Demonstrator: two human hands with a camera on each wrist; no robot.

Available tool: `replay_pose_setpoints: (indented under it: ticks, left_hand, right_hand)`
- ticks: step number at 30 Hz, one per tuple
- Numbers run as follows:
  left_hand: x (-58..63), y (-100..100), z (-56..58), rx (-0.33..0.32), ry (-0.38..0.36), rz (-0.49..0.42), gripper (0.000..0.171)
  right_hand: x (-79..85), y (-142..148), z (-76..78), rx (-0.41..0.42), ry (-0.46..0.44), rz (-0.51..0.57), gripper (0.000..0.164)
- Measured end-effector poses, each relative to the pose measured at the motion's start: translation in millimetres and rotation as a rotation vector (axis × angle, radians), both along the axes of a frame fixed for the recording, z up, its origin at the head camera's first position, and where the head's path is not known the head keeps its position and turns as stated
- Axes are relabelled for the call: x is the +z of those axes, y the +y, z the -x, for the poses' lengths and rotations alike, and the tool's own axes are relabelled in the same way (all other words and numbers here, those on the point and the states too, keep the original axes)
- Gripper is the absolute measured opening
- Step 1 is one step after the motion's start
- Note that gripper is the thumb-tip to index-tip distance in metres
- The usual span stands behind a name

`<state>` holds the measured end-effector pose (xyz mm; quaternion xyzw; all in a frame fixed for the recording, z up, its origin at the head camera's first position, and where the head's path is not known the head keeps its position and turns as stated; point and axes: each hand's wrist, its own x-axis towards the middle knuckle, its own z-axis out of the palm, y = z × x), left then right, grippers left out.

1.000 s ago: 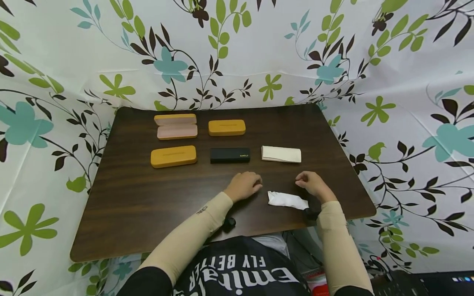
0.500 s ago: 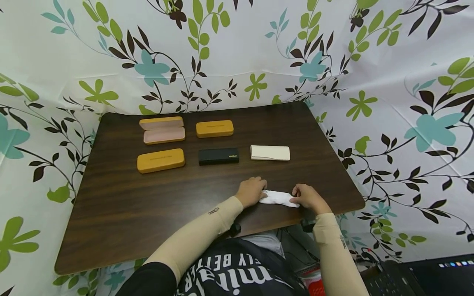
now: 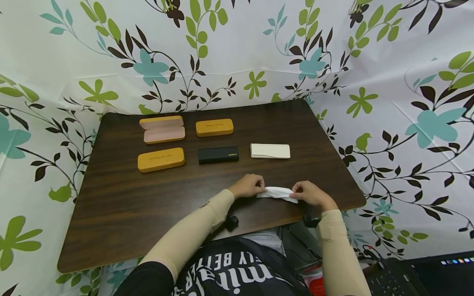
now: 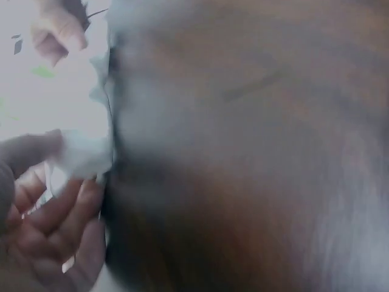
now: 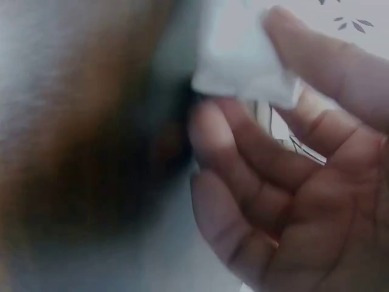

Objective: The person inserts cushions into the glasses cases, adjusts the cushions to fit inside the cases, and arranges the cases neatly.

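A soft white wrapped strip [image 3: 275, 192], which looks like thin cloth or paper, stretches between my two hands near the table's front edge. Its left end is pinched between the thumb and fingers of my left hand [image 3: 247, 186]. My right hand [image 3: 312, 193] pinches the opposite end. In the left wrist view the pale strip [image 4: 85, 115] is overexposed, with the left thumb on one face and the fingers behind it. The right wrist view has the thumb and fingers of the right hand [image 5: 322, 182] around the strip's flat end [image 5: 243, 61]. Whether anything lies inside is hidden.
Beyond the hands lie a cream folded cloth [image 3: 270, 151], a black case [image 3: 218, 155] and a yellow glasses case [image 3: 161, 160]. Farther back are another shut yellow case [image 3: 214, 128] and an open one [image 3: 164, 133] with pink lining. The dark wooden table [image 3: 122, 213] ends close to the body.
One second ago the strip lay on the table with both hands apart from it. Both hands have since taken its ends, and it appears slightly raised. The head view has shifted.
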<state>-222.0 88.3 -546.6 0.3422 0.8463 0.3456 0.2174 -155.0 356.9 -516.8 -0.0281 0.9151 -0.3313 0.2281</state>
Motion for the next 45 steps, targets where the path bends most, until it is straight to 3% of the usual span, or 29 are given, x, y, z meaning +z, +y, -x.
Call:
replay_pose_setpoints:
  ticks: [4,9,14,22,32,37,45]
  left_hand:
    - [1.9,-13,6.6,-0.001,-0.195,-0.135,0.014]
    - [-3.2,-22,9.9,0.073,-0.497,-0.29,0.015]
    - [-5.4,-27,10.9,0.131,-0.629,-0.369,0.015]
    - [-11.0,-34,12.9,0.184,-0.702,-0.382,0.019]
    - [-11.2,-49,19.7,0.222,-0.707,-0.383,0.025]
    - [-6.9,-58,23.9,0.246,-0.751,-0.424,0.026]
    - [2.3,-84,31.2,0.286,-0.733,-0.453,0.025]
  right_hand:
    - [2.2,1,3.1,-0.026,-0.039,0.141,0.024]
    - [-3.0,-4,9.6,-0.08,-0.096,0.376,0.026]
    - [-10.4,-9,15.9,-0.15,-0.137,0.512,0.032]
    - [-16.2,-21,23.4,-0.167,-0.16,0.53,0.04]
    - [-16.5,-36,32.5,-0.153,-0.145,0.507,0.046]
    - [-14.2,-46,42.7,-0.15,-0.146,0.547,0.049]
    - [-6.6,-69,63.4,-0.123,-0.148,0.612,0.044]
